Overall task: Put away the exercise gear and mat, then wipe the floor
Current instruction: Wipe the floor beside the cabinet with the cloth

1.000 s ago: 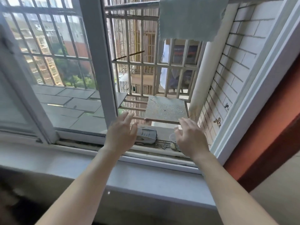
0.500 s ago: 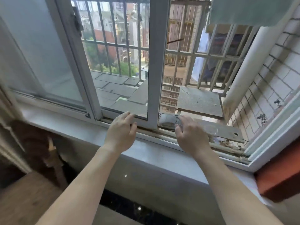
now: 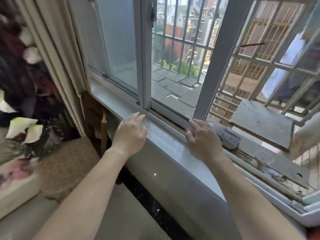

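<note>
Curtain point(image 3: 57, 54) left of the window point(image 3: 173, 66); windowsill point(image 3: 166, 141) below, slab point(image 3: 263, 123) outside right

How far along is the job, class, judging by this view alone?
Done: nothing visibly; no mat or gear in view. In hand: nothing; the open left hand and right hand hover empty over the white window sill. Left: wiping the floor; no cloth held.

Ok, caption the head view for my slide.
Both bare hands, left and right, held open and empty over the white windowsill by the sliding window.
</note>
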